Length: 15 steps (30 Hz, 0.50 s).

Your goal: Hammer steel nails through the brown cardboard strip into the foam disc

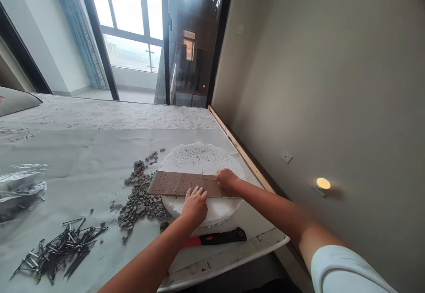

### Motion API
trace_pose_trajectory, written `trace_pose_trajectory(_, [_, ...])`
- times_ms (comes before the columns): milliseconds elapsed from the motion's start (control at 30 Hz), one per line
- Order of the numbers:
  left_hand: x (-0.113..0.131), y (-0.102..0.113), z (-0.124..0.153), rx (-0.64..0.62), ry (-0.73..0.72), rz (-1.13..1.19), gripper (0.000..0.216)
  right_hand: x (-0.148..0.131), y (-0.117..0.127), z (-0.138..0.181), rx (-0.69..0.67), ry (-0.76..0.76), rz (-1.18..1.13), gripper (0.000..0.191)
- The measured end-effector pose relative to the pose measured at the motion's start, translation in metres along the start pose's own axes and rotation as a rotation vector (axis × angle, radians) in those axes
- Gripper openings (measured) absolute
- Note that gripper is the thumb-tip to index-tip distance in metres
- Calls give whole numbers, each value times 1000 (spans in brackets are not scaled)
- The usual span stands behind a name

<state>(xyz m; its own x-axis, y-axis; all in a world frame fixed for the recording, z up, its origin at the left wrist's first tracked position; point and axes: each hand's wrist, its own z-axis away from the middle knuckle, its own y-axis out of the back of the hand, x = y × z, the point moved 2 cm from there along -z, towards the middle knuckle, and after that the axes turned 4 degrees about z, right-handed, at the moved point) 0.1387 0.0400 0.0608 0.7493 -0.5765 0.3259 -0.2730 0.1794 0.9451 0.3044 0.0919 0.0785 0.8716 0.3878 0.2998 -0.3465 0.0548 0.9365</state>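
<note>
A long brown board (179,182) with rows of small holes lies across a round white slab (199,156) with a pitted top. My left hand (195,204) rests on the board's near edge, fingers stretched out and holding nothing I can see. Farther right, my right hand (226,178) is closed with its fingertips down at the board's surface; whatever they pinch is too small or hidden to make out. Just left of those fingertips runs a line of tiny specks. A hammer (222,237) with a black and red handle lies nearer me, its head partly hidden by my left forearm.
Broken grey stones (141,195) are heaped left of the slab. Loose nails (63,248) lie piled at the lower left, near a clear plastic bag (23,191) with dark contents. A wooden strip (239,144) and a wall border the right side; glass doors stand beyond.
</note>
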Motion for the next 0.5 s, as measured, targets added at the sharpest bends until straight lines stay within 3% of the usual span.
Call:
trace_pose_trajectory(267, [1,1,0,26,-7,-4,38,1,7,-4,-45,-107,-10,17])
trace_pose_trajectory(500, [5,2,-2,61,-12,-2,32,-5,11,-5,16,-82,-27,25])
